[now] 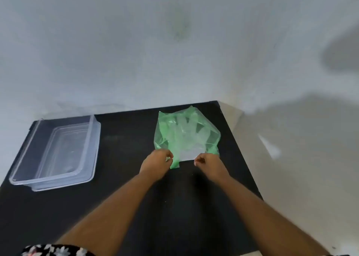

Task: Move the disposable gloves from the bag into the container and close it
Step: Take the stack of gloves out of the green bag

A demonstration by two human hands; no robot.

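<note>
A translucent green plastic bag (165, 131) lies on the black table (126, 197), near its far right corner. Pale clear disposable gloves (186, 137) show through it as a crumpled bundle. My left hand (156, 163) pinches the bag's near left edge. My right hand (209, 163) pinches the near right edge, and the bag's mouth is stretched between the two hands. A clear rectangular plastic container (91, 158) sits on the left side of the table. It is open, and its clear lid (35, 128) appears to lie underneath or behind it.
A pale wall (174, 51) rises right behind the table's far edge. The table's right edge (240, 152) runs close to the bag, with light floor (291, 178) beyond it. Patterned clothing (58, 251) shows at the bottom left.
</note>
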